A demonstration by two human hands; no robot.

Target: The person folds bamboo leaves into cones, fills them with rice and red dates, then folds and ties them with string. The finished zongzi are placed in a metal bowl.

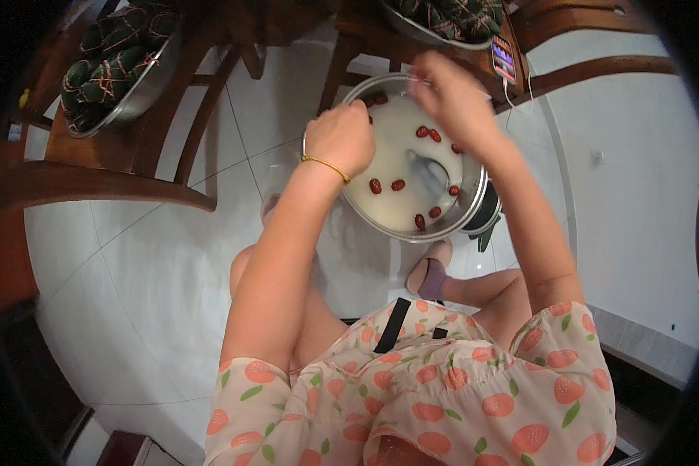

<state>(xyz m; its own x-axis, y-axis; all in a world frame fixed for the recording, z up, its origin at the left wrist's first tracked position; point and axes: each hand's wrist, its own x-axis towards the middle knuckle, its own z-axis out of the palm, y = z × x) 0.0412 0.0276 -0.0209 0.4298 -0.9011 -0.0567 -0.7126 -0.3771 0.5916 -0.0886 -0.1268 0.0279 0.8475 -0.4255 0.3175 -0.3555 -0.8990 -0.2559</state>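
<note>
Before me stands a large metal basin [473, 201] of milky liquid, with several red jujubes [398, 185] in it. A partly submerged spoon or ladle [430, 175] lies toward its right side. My left hand [341, 135], with a yellow cord bracelet [326, 163] at the wrist, is curled into a fist over the basin's left rim. My right hand [451, 96] is raised over the far right rim, fingers bent and blurred by motion. Whatever either hand may hold is hidden or too blurred to make out.
Leaf-wrapped, string-tied zongzi fill a metal bowl [151, 84] on the left wooden chair [102, 186]. More zongzi [454, 17] sit in another bowl at the back. A phone [503, 60] with a white cable lies beside it. A smaller pot [484, 212] and green leaves [486, 236] are right of the basin.
</note>
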